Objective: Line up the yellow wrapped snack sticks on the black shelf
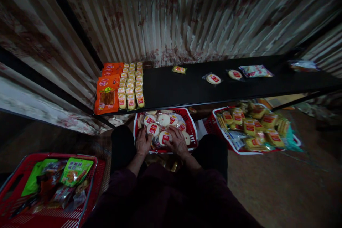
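Note:
Between my knees sits a red basket with a white rim (192, 123), full of round, pale wrapped cakes with red labels. My left hand (143, 142) is in its left side, fingers closed on the edge of one wrapped round cake (153, 129). On the right, my right hand (178, 143) grips another wrapped round cake (164, 137), thumb in front and fingers over the far side. The undersides of both cakes are hidden. More round packs (164, 119) lie behind the hands.
A black shelf (171, 91) spans above the basket, with orange snack bags (107, 94) and rows of small yellow packs (130, 85) at its left end. Single packs (213, 78) lie farther right. A basket of yellow packs (249, 127) stands right, a red basket (100, 171) left.

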{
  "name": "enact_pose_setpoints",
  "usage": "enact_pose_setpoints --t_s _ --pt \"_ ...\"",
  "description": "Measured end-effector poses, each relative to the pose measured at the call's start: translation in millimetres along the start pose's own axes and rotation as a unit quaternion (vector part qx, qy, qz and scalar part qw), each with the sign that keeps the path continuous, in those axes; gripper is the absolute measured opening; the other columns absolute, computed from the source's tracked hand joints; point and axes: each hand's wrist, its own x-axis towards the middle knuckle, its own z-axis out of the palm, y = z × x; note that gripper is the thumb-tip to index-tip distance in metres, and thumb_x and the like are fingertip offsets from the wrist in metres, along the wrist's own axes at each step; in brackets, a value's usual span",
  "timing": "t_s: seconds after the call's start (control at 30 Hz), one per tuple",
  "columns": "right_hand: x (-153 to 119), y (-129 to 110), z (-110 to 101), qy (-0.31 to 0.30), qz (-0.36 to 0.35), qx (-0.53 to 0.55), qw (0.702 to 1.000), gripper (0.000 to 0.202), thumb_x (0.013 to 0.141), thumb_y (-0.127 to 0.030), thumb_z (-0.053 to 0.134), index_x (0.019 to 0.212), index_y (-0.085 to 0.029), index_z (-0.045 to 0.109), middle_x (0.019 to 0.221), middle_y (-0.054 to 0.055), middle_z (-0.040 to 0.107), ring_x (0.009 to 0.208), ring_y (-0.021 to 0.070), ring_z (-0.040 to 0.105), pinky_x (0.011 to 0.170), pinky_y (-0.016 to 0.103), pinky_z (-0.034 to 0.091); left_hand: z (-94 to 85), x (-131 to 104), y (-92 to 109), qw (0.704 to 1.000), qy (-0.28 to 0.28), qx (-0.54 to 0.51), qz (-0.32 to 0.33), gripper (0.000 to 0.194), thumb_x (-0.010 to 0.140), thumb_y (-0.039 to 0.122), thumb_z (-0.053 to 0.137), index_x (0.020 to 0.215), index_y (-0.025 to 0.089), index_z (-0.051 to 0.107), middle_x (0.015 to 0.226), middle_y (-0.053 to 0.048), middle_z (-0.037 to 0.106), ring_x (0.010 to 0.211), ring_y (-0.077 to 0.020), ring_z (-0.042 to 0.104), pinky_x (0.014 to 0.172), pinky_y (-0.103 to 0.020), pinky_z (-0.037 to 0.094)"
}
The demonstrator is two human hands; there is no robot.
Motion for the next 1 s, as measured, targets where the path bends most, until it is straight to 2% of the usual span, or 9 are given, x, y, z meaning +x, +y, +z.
enact_pose_setpoints --t_s 0.2,0.37,0.53,0.77,1.0 --pt "-0.1 -2.9 -1.2 -0.009 0.022 0.015 1.0 0.048 0.079 -0.037 0.06 0.124 -0.024 0.051 0.13 0.01 0.05 0.121 0.027 0.044 0.098 0.047 0.04 2.2 0.7 -1.6 1.0 -0.009 0.006 -0.005 0.045 0.084 0.033 0.044 0.125 0.014 0.049 0.126 -0.013 0.055 0.119 -0.0229 0.05 0.101 -0.038 0.039" --pt "-2.6 0.1 2.8 0.005 0.017 0.031 0.999 0.047 0.08 -0.038 0.059 0.125 -0.024 0.05 0.131 0.01 0.048 0.121 0.0272 0.044 0.099 0.048 0.038 3.6 -2.7 -0.4 1.0 0.008 0.014 0.007 0.046 0.086 0.035 0.041 0.125 0.014 0.049 0.126 -0.013 0.055 0.12 -0.0228 0.048 0.102 -0.037 0.038" --pt "-3.6 2.5 5.0 0.024 0.015 0.047 0.998 0.047 0.081 -0.039 0.057 0.125 -0.024 0.05 0.129 0.011 0.049 0.121 0.0267 0.045 0.1 0.047 0.04 2.4 -1.4 2.1 1.0 0.002 0.022 0.001 0.044 0.085 0.035 0.041 0.124 0.015 0.05 0.123 -0.012 0.057 0.117 -0.0224 0.051 0.101 -0.036 0.04" --pt "-1.8 3.8 5.4 0.019 0.022 0.054 0.998 0.046 0.081 -0.041 0.058 0.123 -0.024 0.052 0.127 0.01 0.05 0.119 0.027 0.046 0.099 0.047 0.041 0.4 -0.1 5.2 0.999 -0.016 0.031 -0.011 0.046 0.085 0.036 0.042 0.125 0.014 0.049 0.123 -0.013 0.056 0.117 -0.0232 0.05 0.1 -0.036 0.041" --pt "-1.0 8.4 5.4 0.003 0.033 0.076 0.997 0.047 0.08 -0.042 0.059 0.123 -0.025 0.052 0.124 0.009 0.052 0.117 0.0275 0.046 0.098 0.047 0.041 2.4 -0.1 3.0 0.999 -0.007 0.028 -0.02 0.044 0.084 0.036 0.043 0.123 0.016 0.05 0.122 -0.012 0.057 0.115 -0.0226 0.053 0.099 -0.038 0.042"
